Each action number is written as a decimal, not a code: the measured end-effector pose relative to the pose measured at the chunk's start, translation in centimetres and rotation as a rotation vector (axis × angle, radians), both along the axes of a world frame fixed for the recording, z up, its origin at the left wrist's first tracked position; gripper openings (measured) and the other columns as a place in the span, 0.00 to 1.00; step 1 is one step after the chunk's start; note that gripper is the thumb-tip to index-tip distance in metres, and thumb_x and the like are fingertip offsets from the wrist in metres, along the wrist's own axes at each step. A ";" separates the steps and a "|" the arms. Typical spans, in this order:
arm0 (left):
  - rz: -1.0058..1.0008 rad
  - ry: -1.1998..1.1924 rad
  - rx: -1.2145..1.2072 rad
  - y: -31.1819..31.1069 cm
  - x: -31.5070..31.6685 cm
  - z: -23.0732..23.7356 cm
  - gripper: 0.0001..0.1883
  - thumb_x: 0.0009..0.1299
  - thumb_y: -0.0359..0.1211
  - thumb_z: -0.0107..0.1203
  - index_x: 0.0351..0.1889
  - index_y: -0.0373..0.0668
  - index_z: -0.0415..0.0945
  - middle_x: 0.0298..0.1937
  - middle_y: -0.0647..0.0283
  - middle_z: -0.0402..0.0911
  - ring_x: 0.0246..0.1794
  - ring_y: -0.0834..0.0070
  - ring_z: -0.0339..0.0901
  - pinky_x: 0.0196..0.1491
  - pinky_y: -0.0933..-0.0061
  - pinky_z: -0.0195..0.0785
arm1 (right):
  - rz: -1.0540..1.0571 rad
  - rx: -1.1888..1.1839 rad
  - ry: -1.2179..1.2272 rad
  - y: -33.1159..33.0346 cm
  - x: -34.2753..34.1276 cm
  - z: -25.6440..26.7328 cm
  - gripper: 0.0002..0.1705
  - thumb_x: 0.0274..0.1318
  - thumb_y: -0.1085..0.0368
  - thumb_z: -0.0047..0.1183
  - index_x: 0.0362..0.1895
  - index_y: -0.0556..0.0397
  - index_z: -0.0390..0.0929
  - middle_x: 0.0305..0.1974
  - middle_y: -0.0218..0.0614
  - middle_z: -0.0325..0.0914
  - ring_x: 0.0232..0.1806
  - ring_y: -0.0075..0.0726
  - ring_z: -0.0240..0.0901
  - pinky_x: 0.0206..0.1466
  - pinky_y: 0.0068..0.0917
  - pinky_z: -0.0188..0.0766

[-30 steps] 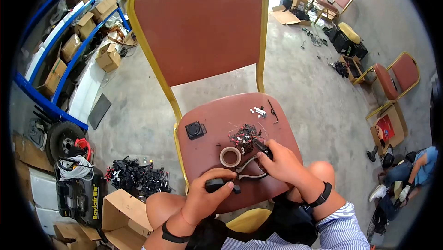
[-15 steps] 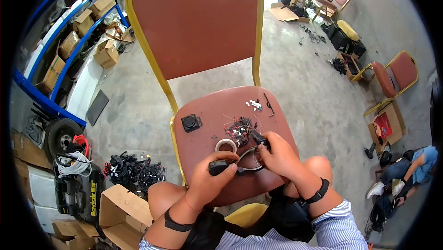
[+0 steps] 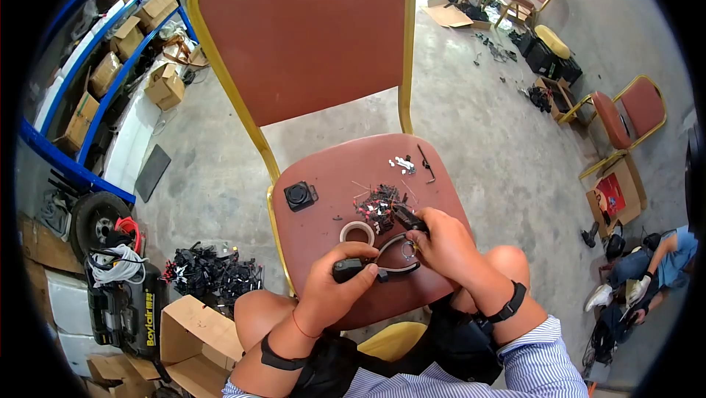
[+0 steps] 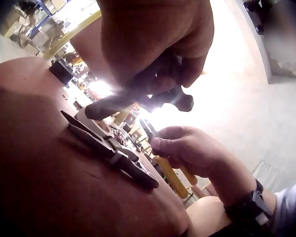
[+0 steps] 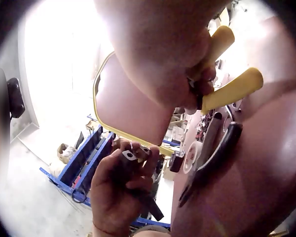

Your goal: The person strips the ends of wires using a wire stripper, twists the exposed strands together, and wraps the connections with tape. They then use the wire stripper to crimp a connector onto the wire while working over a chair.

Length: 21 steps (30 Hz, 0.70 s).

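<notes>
My left hand (image 3: pixel 334 284) grips a black plastic part (image 3: pixel 347 269) above the front of the red chair seat (image 3: pixel 316 229). In the right wrist view, light-coloured holes show in the part's end. My right hand (image 3: pixel 450 244) holds yellow-handled pliers (image 5: pixel 237 91), their dark head pointing toward a pile of small black and red clippings (image 3: pixel 379 203). Both handles stick out past the fingers in the right wrist view. A second pair of pliers (image 4: pixel 113 150), with dark curved handles, lies on the seat between the hands. Behind it rests a roll of tape (image 3: pixel 344 235).
On the seat are a black square device (image 3: pixel 300 196), white bits (image 3: pixel 402 165) and a hex key (image 3: pixel 426 164). An open cardboard box (image 3: pixel 198 332) and a heap of black parts (image 3: pixel 213 277) stand on the floor at left. A person (image 3: pixel 651 273) sits at the right edge.
My head view has shifted slightly. Relative to the seat, my left hand has moved a little forward and right with the black part. My right hand still holds the yellow-handled pliers.
</notes>
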State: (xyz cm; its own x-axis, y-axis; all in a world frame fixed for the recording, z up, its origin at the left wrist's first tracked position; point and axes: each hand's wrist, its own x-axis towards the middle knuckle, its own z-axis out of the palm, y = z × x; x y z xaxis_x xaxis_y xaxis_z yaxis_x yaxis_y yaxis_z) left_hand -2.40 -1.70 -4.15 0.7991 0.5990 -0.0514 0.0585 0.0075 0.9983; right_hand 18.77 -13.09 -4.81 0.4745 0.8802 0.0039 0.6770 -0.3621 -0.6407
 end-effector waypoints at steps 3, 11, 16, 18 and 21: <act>-0.011 0.005 0.019 0.2 0.0 -0.3 0.13 0.71 0.25 0.62 0.53 0.34 0.81 0.50 0.62 0.85 0.51 0.77 0.79 0.57 0.73 0.71 | -0.004 0.010 0.002 0.2 0.0 -0.2 0.16 0.57 0.64 0.65 0.47 0.59 0.80 0.38 0.54 0.82 0.44 0.63 0.79 0.46 0.49 0.74; -0.042 -0.044 0.250 0.7 1.7 -0.5 0.24 0.68 0.25 0.63 0.63 0.37 0.73 0.59 0.56 0.79 0.54 0.69 0.81 0.59 0.68 0.73 | 0.019 0.102 -0.066 0.7 -0.4 0.0 0.15 0.58 0.65 0.64 0.47 0.60 0.80 0.36 0.51 0.83 0.38 0.57 0.82 0.42 0.45 0.76; 0.000 -0.127 -0.104 0.5 1.8 -1.6 0.30 0.65 0.23 0.66 0.65 0.38 0.67 0.58 0.58 0.76 0.59 0.69 0.79 0.62 0.68 0.72 | -0.072 -0.012 0.715 0.8 1.0 0.5 0.15 0.66 0.64 0.60 0.52 0.59 0.78 0.35 0.38 0.83 0.33 0.35 0.80 0.35 0.34 0.77; -0.020 -0.130 -0.151 0.7 1.4 -1.3 0.30 0.64 0.22 0.66 0.63 0.38 0.66 0.58 0.60 0.75 0.62 0.68 0.77 0.63 0.67 0.71 | -0.108 0.035 1.167 0.7 1.7 0.6 0.17 0.67 0.64 0.59 0.55 0.59 0.77 0.40 0.37 0.83 0.36 0.32 0.78 0.34 0.31 0.77; -0.008 -0.203 -0.061 0.9 1.5 -1.7 0.31 0.65 0.20 0.66 0.63 0.39 0.64 0.58 0.60 0.73 0.63 0.68 0.75 0.63 0.67 0.71 | 0.002 0.216 1.917 0.0 3.0 1.6 0.25 0.67 0.68 0.58 0.66 0.56 0.69 0.53 0.42 0.79 0.51 0.39 0.80 0.45 0.32 0.79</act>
State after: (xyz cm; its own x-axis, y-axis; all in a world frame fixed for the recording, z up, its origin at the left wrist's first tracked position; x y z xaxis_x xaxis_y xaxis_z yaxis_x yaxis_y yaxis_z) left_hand -0.94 -0.78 -5.83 0.8013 0.5935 0.0749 -0.1432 0.0687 0.9873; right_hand 21.77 -13.11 -3.24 -0.0235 0.9366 -0.3495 -0.8765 -0.1874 -0.4433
